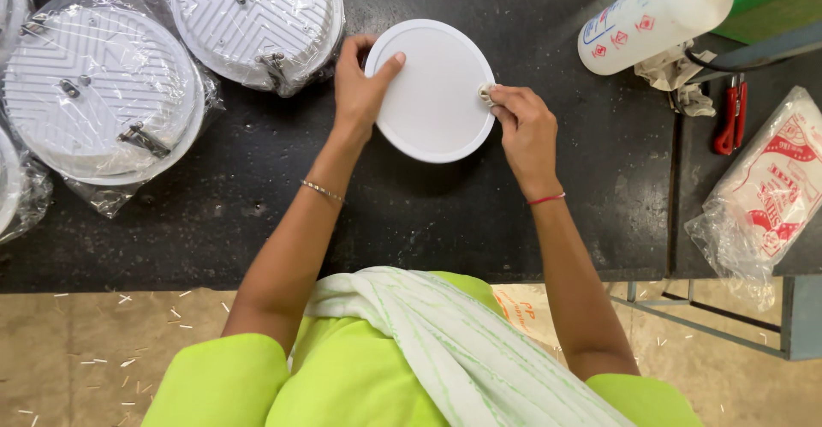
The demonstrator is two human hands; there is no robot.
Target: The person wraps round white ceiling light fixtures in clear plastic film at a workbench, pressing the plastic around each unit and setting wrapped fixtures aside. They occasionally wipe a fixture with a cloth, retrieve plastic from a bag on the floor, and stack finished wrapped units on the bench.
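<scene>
— Where are we holding the round white panel point(432, 93) right now?

— We are keeping it flat on the black worktable point(411, 213), straight ahead of us and between our two hands. Our left hand point(360, 89) is gripping its left rim, thumb lying across the smooth white face and the other fingers curled round the edge. Our right hand point(524, 131) is touching the right rim, its fingertips pinched together on a small wad of pale cloth point(487, 95) that is pressing against the edge.

— Which hand is nearer, then?

— Both are touching it; the left is holding, the right is meeting it only through the cloth.

— And which way is it pointing?

— It is a disc, so we are finding no long axis and no heading. Its plain face is looking up at us, and we are judging that any wiping round the rim depends on the left hand turning it, since the cloth is sitting at one spot on the right side.

— What else are we seeing nearby?

— Similar round fixtures in clear plastic bags point(103, 93) are lying to the left, ribbed backs up. A white squeeze bottle point(655, 16) is lying at the upper right, with red-handled pliers point(732, 119) and a printed plastic packet point(771, 187) beyond it.
</scene>
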